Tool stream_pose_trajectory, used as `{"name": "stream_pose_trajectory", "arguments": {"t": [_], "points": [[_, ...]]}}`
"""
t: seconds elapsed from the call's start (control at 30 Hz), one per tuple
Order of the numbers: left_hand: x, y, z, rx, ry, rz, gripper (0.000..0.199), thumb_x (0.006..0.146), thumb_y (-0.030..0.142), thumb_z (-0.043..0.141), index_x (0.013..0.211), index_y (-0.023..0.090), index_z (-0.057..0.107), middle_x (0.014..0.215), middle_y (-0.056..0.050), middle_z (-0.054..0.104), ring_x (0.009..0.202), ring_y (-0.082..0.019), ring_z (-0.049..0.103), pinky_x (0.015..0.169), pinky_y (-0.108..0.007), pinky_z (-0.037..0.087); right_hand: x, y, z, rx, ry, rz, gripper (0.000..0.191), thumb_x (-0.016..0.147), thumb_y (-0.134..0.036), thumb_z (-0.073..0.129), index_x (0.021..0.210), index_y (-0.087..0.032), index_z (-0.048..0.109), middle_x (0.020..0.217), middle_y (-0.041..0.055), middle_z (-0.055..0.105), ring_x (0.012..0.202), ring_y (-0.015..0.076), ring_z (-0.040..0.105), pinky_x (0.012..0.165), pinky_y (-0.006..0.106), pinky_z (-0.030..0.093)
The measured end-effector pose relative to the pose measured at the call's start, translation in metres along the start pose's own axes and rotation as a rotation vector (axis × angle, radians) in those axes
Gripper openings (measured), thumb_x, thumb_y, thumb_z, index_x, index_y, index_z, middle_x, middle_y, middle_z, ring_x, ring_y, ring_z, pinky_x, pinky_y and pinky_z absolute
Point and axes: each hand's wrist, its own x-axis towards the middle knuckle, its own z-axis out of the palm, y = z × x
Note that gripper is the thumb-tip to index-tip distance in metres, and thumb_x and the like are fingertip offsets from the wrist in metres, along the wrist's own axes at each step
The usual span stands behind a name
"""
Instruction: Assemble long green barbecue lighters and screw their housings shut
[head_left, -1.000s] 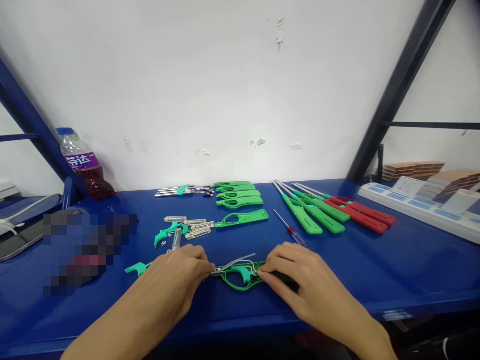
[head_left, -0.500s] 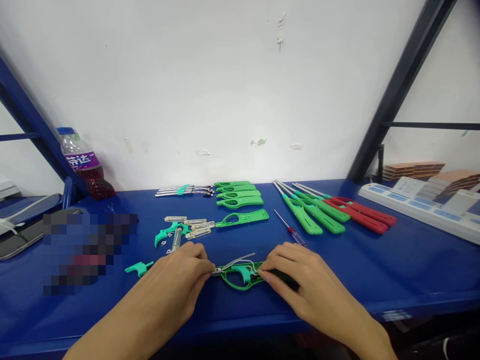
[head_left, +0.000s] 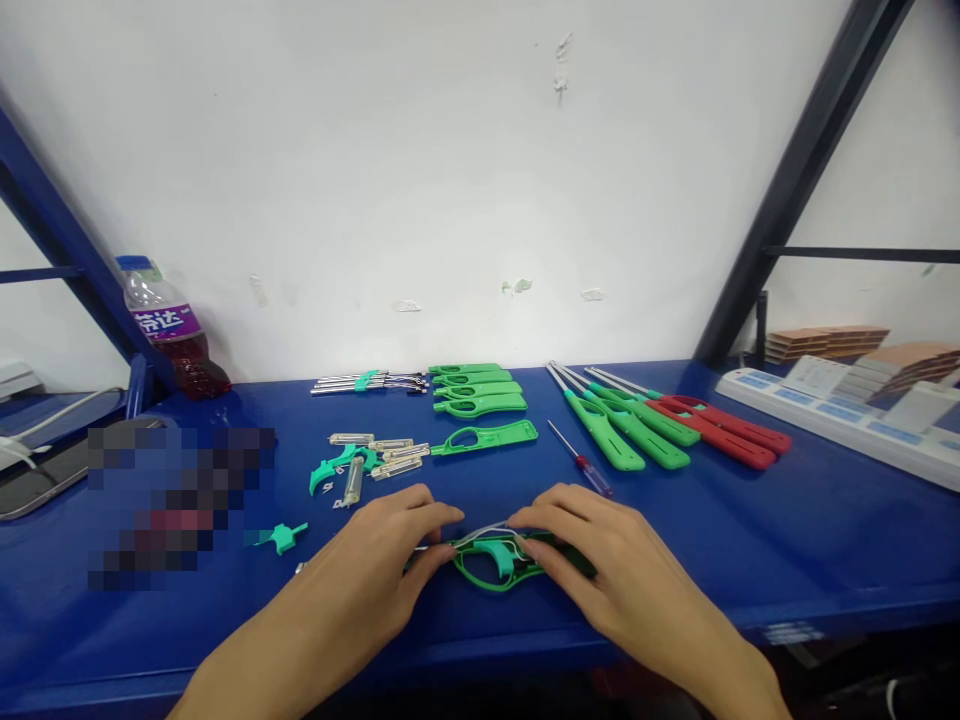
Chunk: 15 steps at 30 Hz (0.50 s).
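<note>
Between my hands lies an open green lighter casing (head_left: 480, 583), its looped guard toward me. A teal trigger (head_left: 498, 553) sits inside it, and a thin clear tube (head_left: 484, 531) with a white wire runs along its upper edge. My left hand (head_left: 382, 550) grips the narrow front end, thumb at the neck and index finger stretched over it. My right hand (head_left: 600, 555) is closed around the handle end, fingertips at the tube and wire. The palm side of both hands is hidden. A loose teal trigger (head_left: 283, 538) rests left of my left hand.
Behind are clear fuel tanks (head_left: 397, 467), green casing halves (head_left: 480, 404), metal rods (head_left: 352, 384) and a screwdriver (head_left: 589, 470). Green lighters (head_left: 611, 440) and red ones (head_left: 739, 440) lie right, by a white power strip (head_left: 832, 420). A bottle (head_left: 176, 340) stands at the left.
My left hand has shifted right along the casing, its index finger now lifted forward. The tube's free end has come down to my right fingertips. The casing has moved slightly right and toward me.
</note>
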Motion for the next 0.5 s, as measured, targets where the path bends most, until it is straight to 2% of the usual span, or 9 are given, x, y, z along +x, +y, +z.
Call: {"name": "stream_pose_trajectory", "arguments": {"t": [0.17, 0.5], "points": [[-0.0035, 0.0015, 0.0016, -0.098, -0.024, 0.105, 0.035, 0.11, 0.02, 0.04, 0.112, 0.028, 0.074, 0.11, -0.001, 0.061, 0.093, -0.017, 0.065, 0.084, -0.032, 0.048, 0.0007, -0.0007, -0.0008, 0.025, -0.032, -0.023, 0.024, 0.112, -0.023, 0.052, 0.124, -0.034, 0.069, 0.117, -0.0022, 0.07, 0.103, 0.0171, 0.067, 0.09, 0.034, 0.049], [-0.0033, 0.0009, 0.0019, -0.127, -0.035, 0.107, 0.034, 0.11, 0.019, 0.039, 0.116, 0.031, 0.071, 0.111, 0.0, 0.059, 0.098, -0.017, 0.063, 0.088, -0.032, 0.046, 0.001, 0.0008, -0.0019, 0.029, -0.027, -0.087, 0.03, 0.111, -0.02, 0.053, 0.13, -0.038, 0.068, 0.123, -0.0085, 0.076, 0.107, 0.0158, 0.069, 0.101, 0.034, 0.047]]}}
